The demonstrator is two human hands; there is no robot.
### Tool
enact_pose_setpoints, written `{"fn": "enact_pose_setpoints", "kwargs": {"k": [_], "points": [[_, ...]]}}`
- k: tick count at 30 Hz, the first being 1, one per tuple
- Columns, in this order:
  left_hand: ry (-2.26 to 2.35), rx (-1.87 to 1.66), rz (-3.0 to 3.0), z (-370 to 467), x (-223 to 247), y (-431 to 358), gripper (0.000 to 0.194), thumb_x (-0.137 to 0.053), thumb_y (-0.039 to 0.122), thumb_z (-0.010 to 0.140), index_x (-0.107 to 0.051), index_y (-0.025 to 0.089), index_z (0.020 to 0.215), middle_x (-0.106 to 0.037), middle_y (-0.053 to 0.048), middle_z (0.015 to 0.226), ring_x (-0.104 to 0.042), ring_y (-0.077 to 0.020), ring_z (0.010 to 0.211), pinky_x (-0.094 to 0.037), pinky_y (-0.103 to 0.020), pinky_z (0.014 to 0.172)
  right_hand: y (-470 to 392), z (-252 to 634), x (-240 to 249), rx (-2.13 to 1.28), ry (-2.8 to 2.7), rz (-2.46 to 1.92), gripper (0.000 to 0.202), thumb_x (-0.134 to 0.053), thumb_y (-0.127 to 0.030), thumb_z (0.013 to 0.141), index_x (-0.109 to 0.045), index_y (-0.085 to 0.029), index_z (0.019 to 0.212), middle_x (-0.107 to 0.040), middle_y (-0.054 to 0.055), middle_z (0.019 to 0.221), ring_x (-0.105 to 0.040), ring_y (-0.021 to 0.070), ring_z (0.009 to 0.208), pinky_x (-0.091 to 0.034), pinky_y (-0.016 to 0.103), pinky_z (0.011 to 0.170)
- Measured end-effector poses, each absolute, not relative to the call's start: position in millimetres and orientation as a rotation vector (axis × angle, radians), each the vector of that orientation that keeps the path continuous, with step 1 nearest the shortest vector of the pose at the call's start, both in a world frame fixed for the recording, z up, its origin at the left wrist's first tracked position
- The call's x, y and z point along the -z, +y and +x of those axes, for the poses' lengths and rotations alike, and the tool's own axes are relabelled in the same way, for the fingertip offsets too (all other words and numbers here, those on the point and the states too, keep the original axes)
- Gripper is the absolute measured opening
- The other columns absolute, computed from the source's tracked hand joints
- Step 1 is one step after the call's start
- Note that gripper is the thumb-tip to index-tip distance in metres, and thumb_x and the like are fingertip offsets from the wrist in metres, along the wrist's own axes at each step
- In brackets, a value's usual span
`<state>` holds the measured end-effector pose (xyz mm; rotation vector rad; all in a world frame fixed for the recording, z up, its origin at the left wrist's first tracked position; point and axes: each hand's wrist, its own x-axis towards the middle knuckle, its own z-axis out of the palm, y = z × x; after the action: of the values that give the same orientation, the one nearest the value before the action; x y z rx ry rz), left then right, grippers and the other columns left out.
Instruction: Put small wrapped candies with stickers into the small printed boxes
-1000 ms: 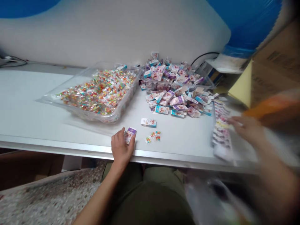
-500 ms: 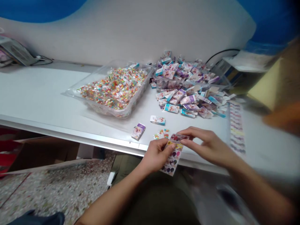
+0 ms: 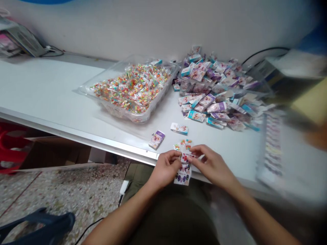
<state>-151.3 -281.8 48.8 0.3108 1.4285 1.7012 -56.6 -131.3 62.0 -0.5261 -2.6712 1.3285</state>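
Between my hands, at the table's front edge, is a sticker sheet [image 3: 182, 178] with rows of dark and red oval designs. My left hand [image 3: 166, 167] pinches its left side. My right hand [image 3: 213, 166] grips its upper right part, thumb on the red row; the upper part looks folded over the lower. Just beyond my fingers lies a small clear packet of coloured bits [image 3: 183, 144]. A purple-and-white small box [image 3: 156, 140] and a blue-and-white small box [image 3: 179, 129] lie flat on the table nearby.
A clear tray [image 3: 143, 117] full of packets with coloured bits stands left of centre. Right of it, many small boxes [image 3: 217, 108] are heaped in and before another clear container. More sticker sheets [image 3: 273, 146] lie at the right. A cardboard box [image 3: 56, 154] is below the table.
The sheet has gone from flat and full length to folded over at its upper part, with both hands closer together. The camera view has shifted, moving table items rightward.
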Motion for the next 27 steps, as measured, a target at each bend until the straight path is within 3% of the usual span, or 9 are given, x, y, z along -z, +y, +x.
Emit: {"fn": "enact_pose_setpoints", "kwargs": {"k": [2, 4, 11, 14, 17, 21, 24, 27], "points": [[1.401, -1.736, 0.368, -153, -54, -284, 0.015, -0.065, 0.023, 0.070, -0.065, 0.013, 0.081, -0.066, -0.001, 0.070, -0.058, -0.0108, 0.065, -0.043, -0.021, 0.065, -131, -60, -62, -1.366, -2.640, -0.401, 0.028, -0.059, -0.040, 0.088, -0.066, -0.024, 0.109, -0.068, 0.006, 0.109, -0.063, 0.0202, 0.095, -0.049, 0.032, 0.081], [1.374, -1.719, 0.384, -155, -55, -286, 0.017, -0.067, 0.027, 0.072, -0.063, 0.014, 0.082, -0.065, 0.000, 0.070, -0.057, -0.0109, 0.065, -0.043, -0.021, 0.064, -130, -63, -67, -1.487, -2.604, -0.356, 0.023, -0.058, -0.039, 0.089, -0.069, -0.024, 0.103, -0.069, 0.005, 0.105, -0.063, 0.0196, 0.096, -0.048, 0.031, 0.084], [1.513, -1.480, 0.341, -151, -41, -293, 0.033, -0.068, 0.045, 0.075, -0.061, 0.013, 0.071, -0.053, 0.003, 0.056, -0.039, -0.0067, 0.047, -0.026, -0.020, 0.047, -133, -60, -86, -1.719, -2.528, -0.575, 0.025, -0.060, -0.044, 0.087, -0.066, -0.020, 0.086, -0.066, 0.001, 0.079, -0.059, 0.0153, 0.075, -0.046, 0.026, 0.069], [1.420, -1.547, 0.262, -150, -41, -293, 0.025, -0.069, 0.037, 0.072, -0.064, 0.013, 0.076, -0.056, 0.002, 0.058, -0.043, -0.0079, 0.049, -0.030, -0.020, 0.050, -143, -54, -79, -1.830, -2.568, -0.623, 0.028, -0.058, -0.047, 0.088, -0.065, -0.020, 0.084, -0.065, 0.000, 0.076, -0.057, 0.0144, 0.071, -0.044, 0.026, 0.064], [1.370, -1.610, 0.321, -151, -46, -293, 0.013, -0.065, 0.024, 0.070, -0.064, 0.014, 0.079, -0.062, 0.001, 0.066, -0.051, -0.0099, 0.058, -0.035, -0.020, 0.056, -150, -49, -67, -1.695, -2.594, -0.683, 0.027, -0.057, -0.046, 0.088, -0.065, -0.021, 0.095, -0.066, 0.002, 0.081, -0.058, 0.0152, 0.072, -0.045, 0.027, 0.064], [1.417, -1.654, 0.530, -155, -53, -296, 0.011, -0.058, 0.014, 0.072, -0.065, 0.015, 0.080, -0.066, 0.000, 0.076, -0.056, -0.0113, 0.071, -0.040, -0.021, 0.066, -149, -50, -59, -1.398, -2.581, -0.570, 0.036, -0.061, -0.041, 0.086, -0.061, -0.024, 0.118, -0.065, 0.006, 0.109, -0.061, 0.0187, 0.089, -0.049, 0.032, 0.078], [1.422, -1.621, 0.507, -154, -52, -297, 0.011, -0.061, 0.018, 0.075, -0.063, 0.016, 0.085, -0.065, 0.001, 0.075, -0.055, -0.0097, 0.065, -0.040, -0.020, 0.062, -143, -53, -64, -1.507, -2.601, -0.421, 0.022, -0.058, -0.038, 0.089, -0.068, -0.025, 0.104, -0.068, 0.004, 0.106, -0.062, 0.0194, 0.096, -0.048, 0.032, 0.085], [1.417, -1.541, 0.359, -153, -46, -297, 0.018, -0.067, 0.031, 0.075, -0.061, 0.015, 0.081, -0.061, 0.001, 0.070, -0.054, -0.0094, 0.057, -0.045, -0.022, 0.057, -139, -53, -74, -1.559, -2.548, -0.551, 0.021, -0.059, -0.040, 0.088, -0.068, -0.023, 0.094, -0.069, 0.003, 0.093, -0.062, 0.0185, 0.088, -0.049, 0.027, 0.072]]}}
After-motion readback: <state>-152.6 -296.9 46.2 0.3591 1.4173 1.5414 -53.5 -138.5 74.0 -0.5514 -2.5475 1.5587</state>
